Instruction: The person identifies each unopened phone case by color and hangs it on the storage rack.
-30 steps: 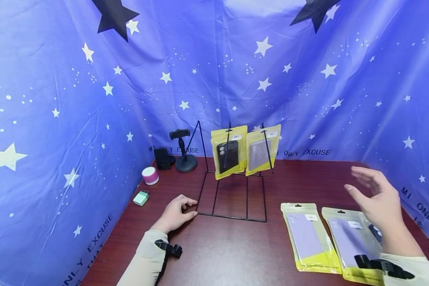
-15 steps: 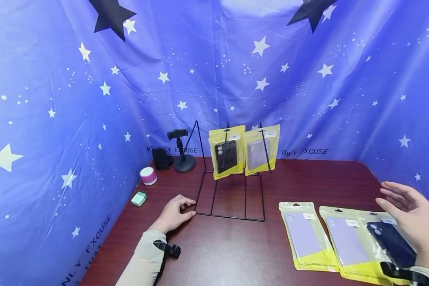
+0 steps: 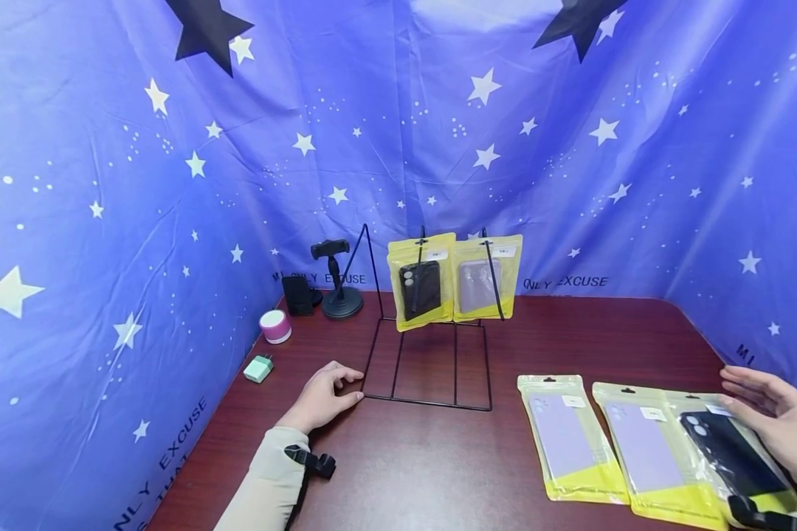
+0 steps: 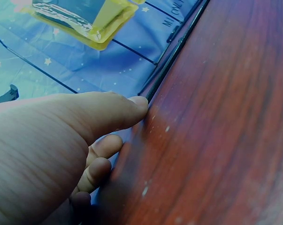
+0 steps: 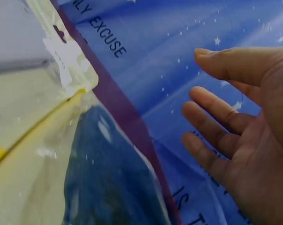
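Observation:
My left hand (image 3: 324, 398) holds the front left corner of a black wire display rack (image 3: 425, 403). In the left wrist view its thumb (image 4: 127, 108) presses against the wire, with the other fingers curled below. Two yellow-edged bags hang from the rack's hooks: one with a black phone case (image 3: 421, 287), one with a light purple phone case (image 3: 478, 286). My right hand (image 3: 780, 428) is at the right edge, fingers spread, beside a bagged dark phone case (image 3: 730, 450). The right wrist view shows that hand (image 5: 244, 126) holding nothing.
Two bagged purple phone cases (image 3: 564, 435) (image 3: 644, 446) lie left of the dark one. A phone stand (image 3: 342, 299), a small black stand (image 3: 299, 295), a pink-and-white round object (image 3: 275, 327) and a mint charger (image 3: 258, 369) stand at the left. Starry curtains surround the table.
My right hand has moved right and down to the dark phone case's bag, uncovering more of it. The purple case's hanging bag has swung slightly. My left hand stays at the rack.

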A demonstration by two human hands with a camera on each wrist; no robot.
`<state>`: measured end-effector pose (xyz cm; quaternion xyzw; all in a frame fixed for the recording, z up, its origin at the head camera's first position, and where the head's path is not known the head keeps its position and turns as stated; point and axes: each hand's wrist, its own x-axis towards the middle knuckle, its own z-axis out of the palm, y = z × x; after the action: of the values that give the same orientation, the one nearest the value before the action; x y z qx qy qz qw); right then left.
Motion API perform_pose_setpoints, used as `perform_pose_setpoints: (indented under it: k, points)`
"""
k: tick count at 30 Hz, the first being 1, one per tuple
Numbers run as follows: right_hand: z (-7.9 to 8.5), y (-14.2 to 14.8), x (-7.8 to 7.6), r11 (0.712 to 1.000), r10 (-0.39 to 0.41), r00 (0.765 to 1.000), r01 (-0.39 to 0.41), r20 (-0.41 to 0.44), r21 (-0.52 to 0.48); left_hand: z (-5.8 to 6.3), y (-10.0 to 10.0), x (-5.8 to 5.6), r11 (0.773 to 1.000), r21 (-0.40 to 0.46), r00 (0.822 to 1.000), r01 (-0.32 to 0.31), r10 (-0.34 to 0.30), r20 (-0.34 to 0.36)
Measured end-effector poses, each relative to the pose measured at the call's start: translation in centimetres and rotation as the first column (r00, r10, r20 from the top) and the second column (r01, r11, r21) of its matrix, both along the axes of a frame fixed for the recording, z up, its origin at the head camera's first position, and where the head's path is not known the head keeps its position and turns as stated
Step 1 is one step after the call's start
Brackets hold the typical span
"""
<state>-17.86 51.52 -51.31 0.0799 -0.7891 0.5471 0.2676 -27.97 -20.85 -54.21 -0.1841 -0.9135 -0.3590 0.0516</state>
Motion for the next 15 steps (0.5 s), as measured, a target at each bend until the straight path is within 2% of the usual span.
perform_pose_setpoints:
  k: [5, 11, 15]
  points:
    - [-0.9, 0.5, 0.4, 0.992, -0.071, 0.993, 0.060, 0.094, 0.107, 0.1, 0.1, 0.0, 1.000, -0.002, 1.000, 0.002, -0.002, 0.004]
    - [-1.5, 0.8, 0.6, 0.988, -0.061, 0.982, 0.034, 0.177, 0.153, 0.1, 0.1, 0.0, 1.000, -0.010, 1.000, -0.001, 0.001, 0.008]
    - [-2.0, 1.1, 0.5, 0.964, -0.150, 0.960, 0.088, 0.236, 0.252, 0.0, 0.1, 0.0, 1.000, -0.013, 1.000, 0.001, -0.001, 0.011]
